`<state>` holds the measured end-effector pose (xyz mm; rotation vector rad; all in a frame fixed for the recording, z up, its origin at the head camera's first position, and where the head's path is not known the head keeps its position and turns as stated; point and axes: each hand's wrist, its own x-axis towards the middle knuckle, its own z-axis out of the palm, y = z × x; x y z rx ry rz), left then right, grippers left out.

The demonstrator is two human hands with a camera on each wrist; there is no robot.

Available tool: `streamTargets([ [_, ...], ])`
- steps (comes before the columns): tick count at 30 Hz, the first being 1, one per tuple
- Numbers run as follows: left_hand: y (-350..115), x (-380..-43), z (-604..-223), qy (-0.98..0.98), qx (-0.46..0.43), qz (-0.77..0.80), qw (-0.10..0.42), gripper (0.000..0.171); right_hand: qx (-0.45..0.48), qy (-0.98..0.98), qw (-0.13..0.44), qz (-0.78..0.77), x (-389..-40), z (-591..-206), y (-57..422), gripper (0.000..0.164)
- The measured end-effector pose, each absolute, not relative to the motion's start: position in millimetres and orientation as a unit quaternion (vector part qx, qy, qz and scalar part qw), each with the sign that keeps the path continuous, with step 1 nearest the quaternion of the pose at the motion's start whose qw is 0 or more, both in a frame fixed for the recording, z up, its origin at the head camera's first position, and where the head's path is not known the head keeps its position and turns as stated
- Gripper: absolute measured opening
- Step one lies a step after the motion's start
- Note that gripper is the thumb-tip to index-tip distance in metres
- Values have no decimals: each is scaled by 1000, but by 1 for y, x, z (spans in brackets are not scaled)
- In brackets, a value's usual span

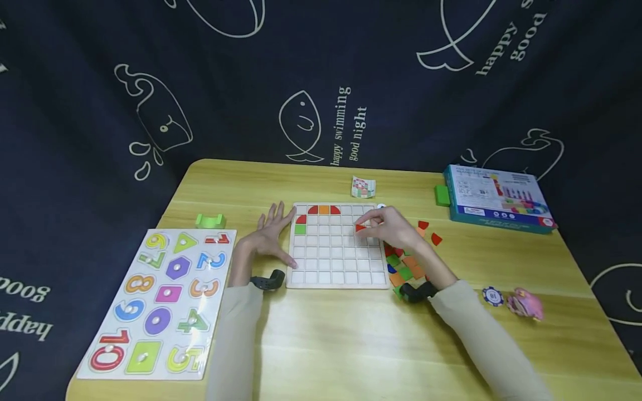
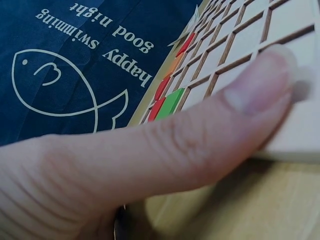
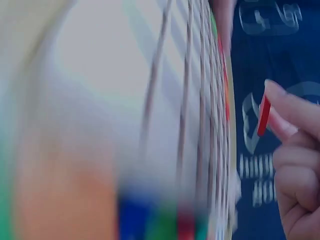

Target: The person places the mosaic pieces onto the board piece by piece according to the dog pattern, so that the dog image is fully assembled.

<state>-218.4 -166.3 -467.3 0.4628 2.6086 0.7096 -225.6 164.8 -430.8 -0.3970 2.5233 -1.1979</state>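
Observation:
A white grid board [image 1: 325,267] lies on the table. Along its far row sit a red piece [image 1: 313,210], an orange square [image 1: 324,210] and another red piece [image 1: 335,210]. At its left column are a red quarter-round [image 1: 301,219] and a green square [image 1: 300,229]. My left hand [image 1: 268,236] spreads its fingers along the board's left edge, with the thumb [image 2: 200,135] resting on the near-left corner area. Above the right part of the board, my right hand [image 1: 388,227] pinches a red piece [image 3: 264,115] between thumb and forefinger, the other fingers curled in.
Loose coloured pieces [image 1: 405,272] lie along the board's right side. A pattern card [image 1: 363,187] is behind it. A number puzzle [image 1: 168,301] lies at left, a toy box [image 1: 499,197] at back right, a poker chip [image 1: 492,296] and pink figure [image 1: 525,304] at right.

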Motion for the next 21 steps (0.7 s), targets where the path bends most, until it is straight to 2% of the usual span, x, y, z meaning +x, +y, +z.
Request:
streamTargets([
  [6,-164,-220,-469,931,178,251,195,144,-177,867,175,-431,-222,-436,86,24],
  [10,-163,-221,-469,932,182,247,194,143,-181,868,175,-427,-222,-444,51,23],
  [15,-164,-220,-469,933,175,245,199,143,-166,876,171,-418,-223,-454,32,24],
  [21,-167,-218,-468,933,173,247,197,142,-153,867,177,-441,-224,-455,34,24],
])
